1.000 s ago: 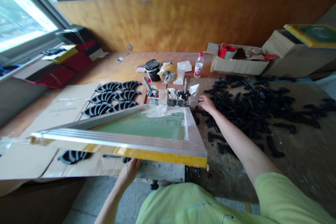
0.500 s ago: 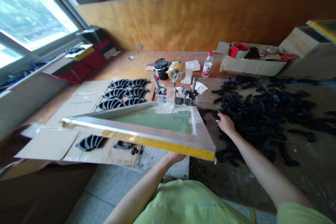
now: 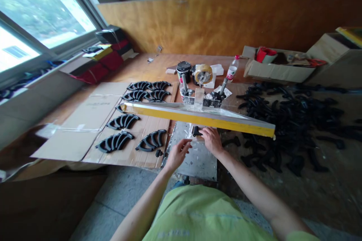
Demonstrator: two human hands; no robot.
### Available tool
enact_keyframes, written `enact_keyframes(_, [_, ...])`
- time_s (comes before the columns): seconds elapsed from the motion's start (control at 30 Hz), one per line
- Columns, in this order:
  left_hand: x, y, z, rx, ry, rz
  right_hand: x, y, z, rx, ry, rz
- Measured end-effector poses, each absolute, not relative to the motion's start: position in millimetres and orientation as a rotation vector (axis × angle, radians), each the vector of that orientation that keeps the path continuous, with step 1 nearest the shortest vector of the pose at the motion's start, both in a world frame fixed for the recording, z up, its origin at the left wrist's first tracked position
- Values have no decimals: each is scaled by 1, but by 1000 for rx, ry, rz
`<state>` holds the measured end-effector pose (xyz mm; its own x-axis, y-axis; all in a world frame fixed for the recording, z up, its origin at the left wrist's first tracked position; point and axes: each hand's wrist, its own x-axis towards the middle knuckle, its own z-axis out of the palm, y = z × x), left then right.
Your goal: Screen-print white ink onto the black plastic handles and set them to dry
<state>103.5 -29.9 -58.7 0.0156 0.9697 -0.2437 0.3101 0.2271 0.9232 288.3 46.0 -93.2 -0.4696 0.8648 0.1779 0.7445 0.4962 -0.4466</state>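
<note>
My right hand [image 3: 212, 141] is under the raised screen-printing frame [image 3: 198, 118], its fingers closed on a black plastic piece [image 3: 196, 131] at the metal base plate [image 3: 202, 160]. The frame partly hides what lies beyond that hand. Just to the left, my left hand [image 3: 178, 153] holds nothing; its fingers are apart and point toward the piece. A hinge clamp [image 3: 199, 99] carries the frame at its far side. Neat rows of curved black pieces [image 3: 115, 142] rest on the flattened cardboard [image 3: 93, 120] to the left.
A large loose heap of black pieces [image 3: 283, 111] covers the right of the table. Behind the clamp stand a black tub [image 3: 184, 70], a tape roll [image 3: 203, 74] and a bottle [image 3: 232, 70]. An open carton [image 3: 278, 72] sits at the back right.
My right hand has come from the heap to the base plate with a black piece. The frame has tipped up higher. My left hand has left the frame's underside.
</note>
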Motion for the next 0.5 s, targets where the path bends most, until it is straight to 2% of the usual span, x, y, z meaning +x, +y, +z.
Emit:
enact_keyframes(0.13, [60, -17, -46, 1118, 1562, 1054, 280, 50, -94, -1365, -2398, 351])
enact_keyframes(0.37, [40, 38, 28, 1050, 1384, 1552, 274, 44, -93, -1411, -2461, 253])
enact_keyframes(0.5, [43, 53, 55, 1076, 1279, 1559, 288, 47, -79, -1439, -2349, 341])
